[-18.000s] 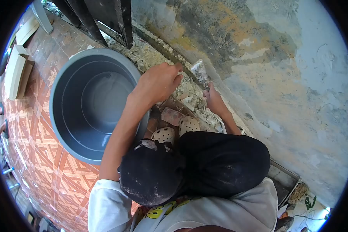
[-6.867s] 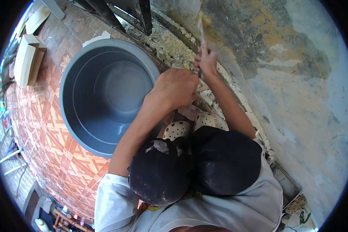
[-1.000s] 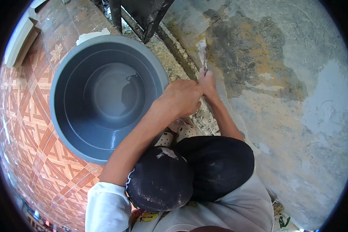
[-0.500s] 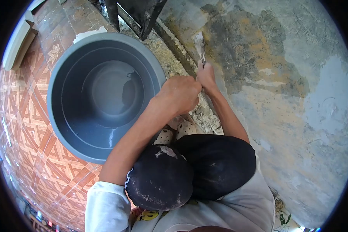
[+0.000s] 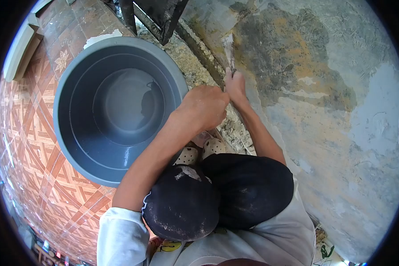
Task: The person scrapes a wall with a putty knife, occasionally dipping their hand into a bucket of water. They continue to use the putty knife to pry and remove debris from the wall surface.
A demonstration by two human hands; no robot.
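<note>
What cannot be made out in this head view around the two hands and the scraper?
Head view only.
1. Handle of the flat metal scraper: hidden inside the right hand.
2. Fingers of the left hand: curled under its back; what they hold cannot be told.
3. White perforated shoes: mostly covered by the left forearm and black knees.
4. Dark metal frame: cut off by the top edge.

A: Tub [image 5: 77, 133]?
B: Grey plastic, smooth, with a faint sheen inside.
A: Wall [image 5: 323, 124], right?
B: Rough, matt plaster in patchy grey and ochre, with crumbly rubble [image 5: 235, 133] at its foot.
A: Scraper [image 5: 228, 48]?
B: Dull metal blade, crusted with plaster.
A: Floor [image 5: 35, 177], left?
B: Glossy patterned tile.
A: Trousers [image 5: 181, 208], near?
B: Dark cloth, dust-smeared.
</note>
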